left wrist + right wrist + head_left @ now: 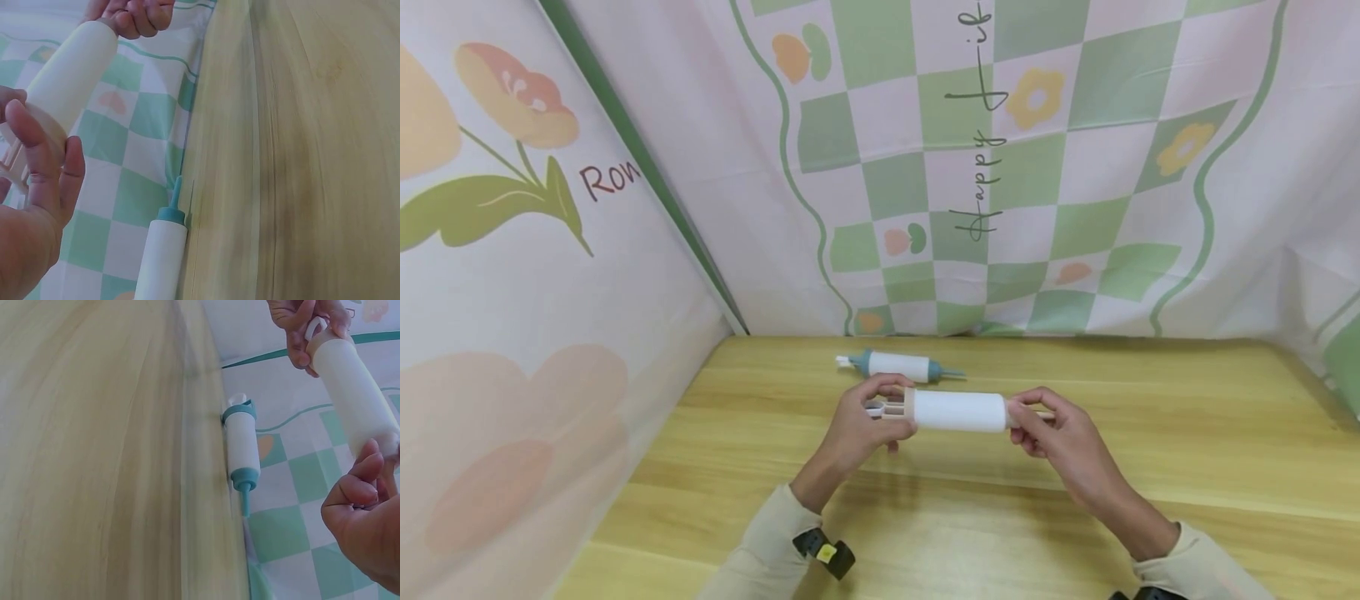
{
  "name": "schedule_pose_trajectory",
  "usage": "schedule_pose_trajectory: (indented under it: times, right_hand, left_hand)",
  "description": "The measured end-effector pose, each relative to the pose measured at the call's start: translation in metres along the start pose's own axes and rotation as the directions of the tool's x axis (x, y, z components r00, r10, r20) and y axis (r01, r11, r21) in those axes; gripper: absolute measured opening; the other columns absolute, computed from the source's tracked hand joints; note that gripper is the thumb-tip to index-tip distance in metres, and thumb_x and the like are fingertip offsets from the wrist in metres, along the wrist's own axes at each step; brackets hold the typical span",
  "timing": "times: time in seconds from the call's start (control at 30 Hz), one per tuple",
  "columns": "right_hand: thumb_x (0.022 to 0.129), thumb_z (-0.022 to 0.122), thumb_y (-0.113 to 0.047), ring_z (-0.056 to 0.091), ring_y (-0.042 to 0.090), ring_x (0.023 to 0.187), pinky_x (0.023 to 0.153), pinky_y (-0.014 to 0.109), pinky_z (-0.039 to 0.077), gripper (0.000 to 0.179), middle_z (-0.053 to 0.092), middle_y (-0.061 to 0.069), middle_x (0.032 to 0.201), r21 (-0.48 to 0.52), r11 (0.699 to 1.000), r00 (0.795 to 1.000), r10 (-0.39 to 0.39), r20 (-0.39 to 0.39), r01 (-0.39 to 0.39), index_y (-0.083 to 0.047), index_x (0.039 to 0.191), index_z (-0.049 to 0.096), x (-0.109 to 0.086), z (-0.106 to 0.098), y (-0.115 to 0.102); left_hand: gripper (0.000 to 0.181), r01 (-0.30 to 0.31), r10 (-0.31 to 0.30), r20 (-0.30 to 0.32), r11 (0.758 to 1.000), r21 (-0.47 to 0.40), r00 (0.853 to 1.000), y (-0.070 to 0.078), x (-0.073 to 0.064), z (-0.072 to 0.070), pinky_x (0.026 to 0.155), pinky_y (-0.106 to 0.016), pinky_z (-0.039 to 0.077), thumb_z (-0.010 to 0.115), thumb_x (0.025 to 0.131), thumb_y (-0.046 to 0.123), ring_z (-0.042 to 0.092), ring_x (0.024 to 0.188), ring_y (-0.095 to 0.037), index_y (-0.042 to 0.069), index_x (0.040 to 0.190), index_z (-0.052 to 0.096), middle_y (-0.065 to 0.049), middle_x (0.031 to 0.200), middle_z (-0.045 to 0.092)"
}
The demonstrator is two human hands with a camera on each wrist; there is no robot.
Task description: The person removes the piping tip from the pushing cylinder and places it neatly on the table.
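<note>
Both hands hold a white-barrelled syringe (958, 412) with beige ends, lying sideways above the table. At its left end, fingers and thumb of my left hand (850, 427) grip the beige collar on either side, around the plunger rods and white ring handle. My right hand (1067, 437) pinches the beige cap at the other end, where a thin nozzle juts past the fingers. In the right wrist view the ring handle (315, 326) shows between the left hand's fingers. Just behind lies a second syringe (898, 366), white with teal ends, its nozzle to the right.
The wooden table (1187, 433) carries the teal syringe near its back edge. A checkered curtain (955, 183) hangs right behind that edge, and a flower-printed curtain (550, 317) borders the left side.
</note>
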State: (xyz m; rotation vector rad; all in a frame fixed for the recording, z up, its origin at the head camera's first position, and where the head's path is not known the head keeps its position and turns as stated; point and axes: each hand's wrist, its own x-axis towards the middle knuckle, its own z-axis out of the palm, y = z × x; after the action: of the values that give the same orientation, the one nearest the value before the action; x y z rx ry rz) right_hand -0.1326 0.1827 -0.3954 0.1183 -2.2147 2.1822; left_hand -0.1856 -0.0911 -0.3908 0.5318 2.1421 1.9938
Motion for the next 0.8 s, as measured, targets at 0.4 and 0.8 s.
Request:
schedule_pose_trajectory:
  times: [0.4, 0.8]
  right_hand:
    - [0.103, 0.059, -0.021, 0.064, 0.014, 0.076, 0.067, 0.026, 0.057, 0.032, 0.067, 0.014, 0.087, -0.138, 0.989, 0.998, -0.052, -0.023, 0.049, 0.008, 0.117, 0.059, -0.0012, -0.0005, 0.0058]
    - [0.101, 0.063, -0.021, 0.069, 0.021, 0.095, 0.077, 0.031, 0.059, 0.032, 0.068, 0.017, 0.105, -0.182, 0.98, 0.997, -0.075, 0.034, 0.08, 0.001, 0.124, 0.059, 0.0011, 0.0006, 0.0028]
  left_hand:
    - [0.048, -0.001, 0.001, 0.013, 1.0, -0.018, 1.0, -0.0017, 0.0012, -0.0002, 0.046, -0.029, 0.052, 0.078, 0.077, -0.002, 0.067, 0.085, -0.025, 0.006, 0.122, 0.064, -0.016, 0.114, 0.058]
    - [0.047, 0.027, -0.027, -0.002, 0.994, -0.107, 1.0, -0.0096, -0.0004, -0.0046, 0.053, -0.03, 0.051, 0.074, 0.077, -0.006, 0.063, 0.075, -0.021, -0.002, 0.122, 0.061, -0.017, 0.107, 0.055]
